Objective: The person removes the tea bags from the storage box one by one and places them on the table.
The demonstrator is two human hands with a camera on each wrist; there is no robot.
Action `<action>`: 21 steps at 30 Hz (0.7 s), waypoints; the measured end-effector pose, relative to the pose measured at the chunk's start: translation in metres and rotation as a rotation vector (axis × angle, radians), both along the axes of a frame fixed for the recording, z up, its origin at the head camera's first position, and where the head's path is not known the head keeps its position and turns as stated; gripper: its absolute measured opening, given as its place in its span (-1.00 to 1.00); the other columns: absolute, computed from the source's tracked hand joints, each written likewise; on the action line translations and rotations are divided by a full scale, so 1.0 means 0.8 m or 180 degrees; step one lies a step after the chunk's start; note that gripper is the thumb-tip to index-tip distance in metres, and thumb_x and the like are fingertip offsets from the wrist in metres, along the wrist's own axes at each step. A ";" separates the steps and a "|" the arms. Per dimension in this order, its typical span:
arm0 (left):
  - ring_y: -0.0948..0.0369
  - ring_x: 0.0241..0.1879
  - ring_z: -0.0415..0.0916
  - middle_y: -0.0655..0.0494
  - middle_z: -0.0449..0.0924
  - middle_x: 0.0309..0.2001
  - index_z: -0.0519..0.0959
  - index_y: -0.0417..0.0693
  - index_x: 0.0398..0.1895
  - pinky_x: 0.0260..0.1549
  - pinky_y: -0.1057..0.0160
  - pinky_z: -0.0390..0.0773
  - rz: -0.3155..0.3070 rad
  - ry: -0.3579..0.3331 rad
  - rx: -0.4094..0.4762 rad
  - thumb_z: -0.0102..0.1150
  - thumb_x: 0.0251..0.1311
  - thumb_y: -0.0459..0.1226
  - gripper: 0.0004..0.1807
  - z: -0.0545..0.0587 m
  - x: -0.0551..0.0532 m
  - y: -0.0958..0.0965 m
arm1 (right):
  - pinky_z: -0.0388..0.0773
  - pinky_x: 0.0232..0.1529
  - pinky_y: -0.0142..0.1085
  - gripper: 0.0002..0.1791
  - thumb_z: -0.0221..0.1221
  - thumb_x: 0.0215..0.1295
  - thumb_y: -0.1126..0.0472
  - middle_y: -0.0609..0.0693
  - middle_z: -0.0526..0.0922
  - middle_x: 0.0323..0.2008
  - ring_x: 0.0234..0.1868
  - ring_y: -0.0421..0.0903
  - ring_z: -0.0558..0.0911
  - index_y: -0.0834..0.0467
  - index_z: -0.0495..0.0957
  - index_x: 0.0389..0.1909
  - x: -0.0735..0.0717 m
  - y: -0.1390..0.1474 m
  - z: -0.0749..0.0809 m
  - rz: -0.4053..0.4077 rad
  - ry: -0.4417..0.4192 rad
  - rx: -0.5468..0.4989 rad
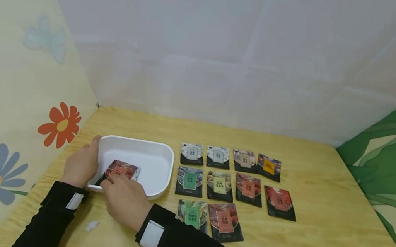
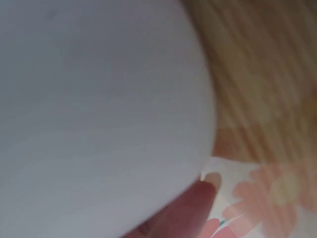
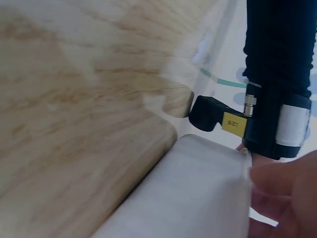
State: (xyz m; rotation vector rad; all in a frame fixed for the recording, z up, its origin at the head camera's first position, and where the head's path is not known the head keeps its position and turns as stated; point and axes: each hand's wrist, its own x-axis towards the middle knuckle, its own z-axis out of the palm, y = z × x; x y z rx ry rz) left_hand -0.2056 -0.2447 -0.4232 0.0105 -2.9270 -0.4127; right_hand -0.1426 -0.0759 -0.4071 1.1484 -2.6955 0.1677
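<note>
A white plastic tray [image 1: 153,162] stands at the table's left side. My left hand [image 1: 82,165] grips its left end; in the left wrist view a finger [image 2: 190,208] lies along the tray's outer wall [image 2: 109,109]. Inside the tray, at the near left, lies a dark red printed packet [image 1: 126,167], with a pale edge of something showing beside it. My right hand [image 1: 125,199] reaches over the near rim and pinches this packet, its fingertips partly hidden. In the right wrist view, the right hand [image 3: 292,193] is close beside the tray rim.
Right of the tray, several flat printed packets lie in three rows, including a white one [image 1: 192,154], a green one [image 1: 190,181] and a red one [image 1: 226,222]. My right forearm partly covers a near green packet [image 1: 192,212]. A white scrap [image 1: 92,225] lies near the front.
</note>
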 end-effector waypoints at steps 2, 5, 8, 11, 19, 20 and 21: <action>-0.09 -0.55 0.49 -0.38 0.47 -0.36 0.14 -0.38 0.29 -0.54 -0.09 0.53 -0.0038 0.0028 0.0001 0.08 0.22 -0.44 -0.41 -0.002 0.000 0.002 | 0.42 -0.41 -0.53 -0.74 -0.07 0.45 0.04 -0.24 0.56 -0.25 -0.25 -0.35 0.54 -0.07 0.61 -0.18 0.000 -0.001 -0.004 0.0005 -0.0061 -0.0069; -0.11 -0.54 0.51 -0.39 0.47 -0.36 0.14 -0.39 0.28 -0.54 -0.10 0.53 -0.0093 0.0054 0.0006 0.08 0.21 -0.45 -0.41 -0.004 0.002 0.003 | 0.44 -0.41 -0.52 -0.63 -0.19 0.50 0.01 -0.24 0.61 -0.23 -0.24 -0.36 0.58 -0.04 0.59 -0.05 0.000 -0.004 -0.005 -0.0021 -0.0211 -0.0185; -0.11 -0.53 0.51 -0.40 0.47 -0.35 0.14 -0.39 0.28 -0.56 -0.09 0.52 -0.0112 0.0048 0.0009 0.05 0.21 -0.46 -0.42 -0.007 0.001 0.000 | 0.48 -0.32 -0.53 -0.59 -0.23 0.51 0.05 -0.20 0.65 -0.20 -0.20 -0.35 0.62 0.03 0.55 0.09 -0.004 -0.008 -0.004 -0.0017 -0.0306 -0.0253; -0.12 -0.53 0.51 -0.42 0.47 -0.34 0.13 -0.39 0.29 -0.57 -0.09 0.51 -0.0108 0.0040 0.0012 0.04 0.21 -0.46 -0.42 -0.009 0.000 -0.004 | 0.47 -0.22 -0.54 -0.60 -0.23 0.51 0.08 -0.19 0.65 -0.21 -0.18 -0.34 0.61 0.06 0.56 0.04 -0.009 -0.012 -0.002 -0.0027 -0.0348 -0.0217; -0.16 -0.55 0.50 -0.41 0.46 -0.39 0.15 -0.40 0.27 -0.62 -0.11 0.48 -0.0175 0.0186 0.0018 0.00 0.21 -0.48 -0.45 -0.005 0.002 -0.006 | 0.28 0.18 -0.49 -0.56 -0.26 0.51 0.03 -0.27 0.63 -0.10 0.05 -0.33 0.55 -0.04 0.63 -0.04 -0.019 -0.017 0.003 -0.0066 -0.0518 0.0088; -0.16 -0.55 0.50 -0.40 0.46 -0.40 0.15 -0.40 0.27 -0.63 -0.11 0.48 -0.0183 0.0200 0.0013 -0.02 0.21 -0.48 -0.46 -0.005 0.003 -0.006 | 0.20 0.26 -0.45 -0.53 -0.29 0.52 0.02 -0.25 0.61 -0.02 0.14 -0.30 0.51 -0.03 0.62 0.01 -0.020 -0.018 0.003 -0.0086 -0.0563 0.0139; -0.16 -0.57 0.49 -0.40 0.45 -0.42 0.15 -0.40 0.26 -0.64 -0.11 0.47 -0.0189 0.0222 0.0003 -0.03 0.21 -0.48 -0.47 -0.004 0.003 -0.006 | 0.12 0.33 -0.41 -0.50 -0.32 0.52 0.00 -0.23 0.57 0.08 0.24 -0.27 0.44 -0.03 0.59 0.08 -0.021 -0.018 0.004 -0.0114 -0.0623 0.0182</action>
